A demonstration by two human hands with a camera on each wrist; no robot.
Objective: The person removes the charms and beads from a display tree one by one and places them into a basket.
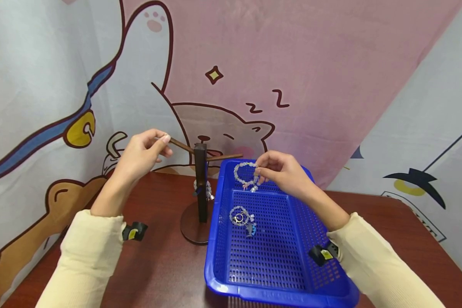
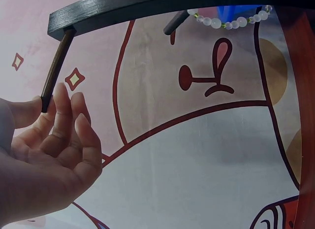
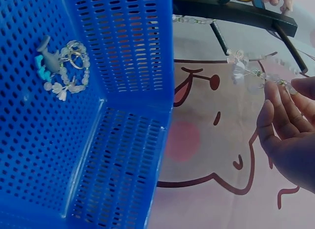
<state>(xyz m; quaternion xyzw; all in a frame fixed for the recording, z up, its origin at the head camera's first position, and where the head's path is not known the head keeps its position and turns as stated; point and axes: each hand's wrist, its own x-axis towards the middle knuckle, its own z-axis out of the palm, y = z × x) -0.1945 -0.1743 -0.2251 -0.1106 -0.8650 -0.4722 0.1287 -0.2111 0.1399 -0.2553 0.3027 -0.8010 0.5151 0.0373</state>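
Observation:
My left hand [image 1: 144, 152] pinches the tip of a brown wooden peg [image 2: 56, 66] on a dark upright stand [image 1: 201, 184] with a round base. My right hand [image 1: 282, 173] pinches a clear beaded bracelet [image 1: 236, 173] with small charms, which hangs over the back of the blue basket. In the right wrist view this bracelet is close to the tip of another peg [image 3: 290, 49]. Lower on the stand hangs a second beaded bracelet [image 2: 236, 23]. Inside the basket lies one more beaded bracelet [image 3: 84, 64] with a ring and a grey-and-blue charm [image 3: 48, 56].
The blue perforated basket [image 1: 215, 256] stands right of the stand on a reddish-brown table [image 1: 158, 265]. Behind them hangs a cloth [image 1: 312, 55] printed with cartoon animals. Black straps with cameras sit on both wrists.

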